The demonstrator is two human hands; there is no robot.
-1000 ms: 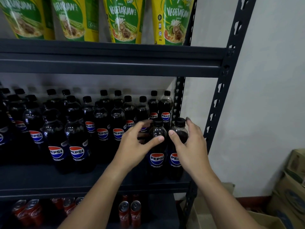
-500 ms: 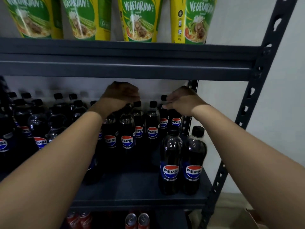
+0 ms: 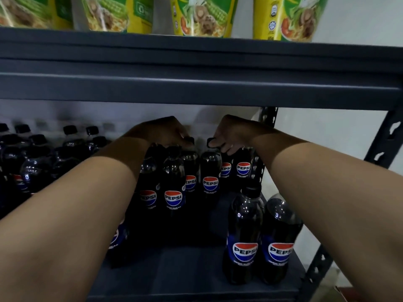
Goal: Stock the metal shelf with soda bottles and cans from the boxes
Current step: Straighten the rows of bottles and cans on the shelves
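Dark Pepsi bottles with black caps stand in rows on the grey metal shelf [image 3: 192,277]. Both my arms reach deep into the shelf. My left hand [image 3: 161,132] is curled over the cap of a back-row bottle [image 3: 190,171]. My right hand [image 3: 232,132] grips the top of the neighbouring back-row bottle [image 3: 210,171]; its black cap shows beside the thumb. Two more Pepsi bottles [image 3: 245,236] [image 3: 280,240] stand apart at the shelf's front right, under my right forearm.
The shelf board above [image 3: 196,83] hangs low over my hands and carries yellow-green noodle packs [image 3: 200,16]. More bottles [image 3: 32,162] fill the left side. The right upright post [image 3: 386,140] stands against a white wall. Bare shelf surface lies front centre.
The two front bottles were let go and stay at front right. Both hands moved to the back row and now close on bottle tops; the camera has come closer.
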